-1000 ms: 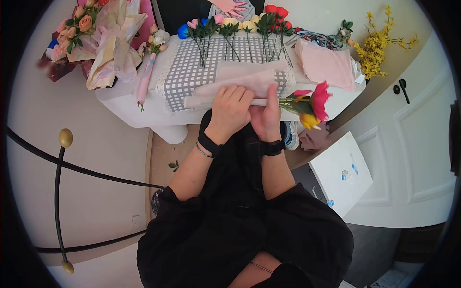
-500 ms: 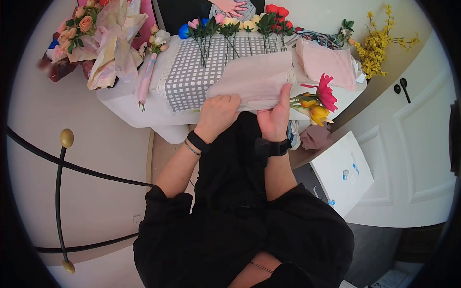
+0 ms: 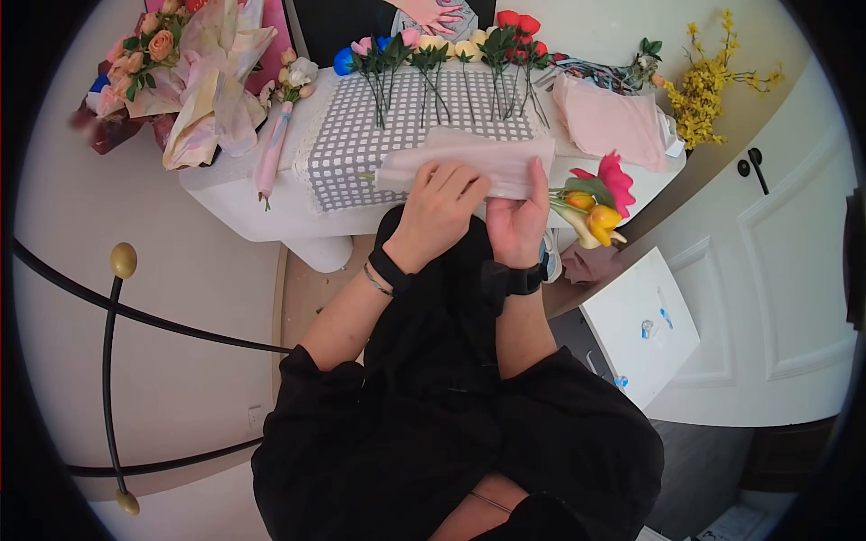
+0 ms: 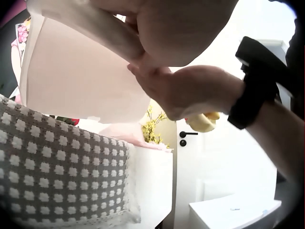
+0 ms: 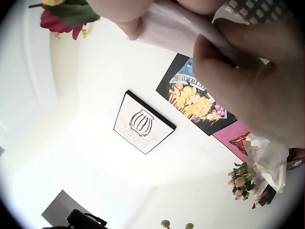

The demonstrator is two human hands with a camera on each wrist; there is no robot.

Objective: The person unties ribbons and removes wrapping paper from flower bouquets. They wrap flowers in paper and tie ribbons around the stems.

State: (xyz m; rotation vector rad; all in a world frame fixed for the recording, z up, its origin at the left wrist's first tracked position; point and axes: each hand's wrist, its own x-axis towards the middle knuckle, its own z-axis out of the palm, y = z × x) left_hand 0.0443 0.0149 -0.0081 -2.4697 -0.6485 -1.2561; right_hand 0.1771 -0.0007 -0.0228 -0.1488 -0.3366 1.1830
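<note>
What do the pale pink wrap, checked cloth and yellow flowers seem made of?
Pale pink wrap: probably paper or thin nonwoven, matte; clean edges, soft folds. Checked cloth: likely crocheted yarn, dull; blocky white motifs and a lacy border. Yellow flowers: perhaps artificial, plastic or foam; petals look smooth, faintly shiny.

Home-like room; panelled door (image 3: pixel 785 279); checked tablecloth (image 3: pixel 347 149); wall picture (image 5: pixel 143 123)

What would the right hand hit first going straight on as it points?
The pink paper, right against the right hand. Past that, probably the checked cloth, though the head view leaves height and depth unclear.
</note>
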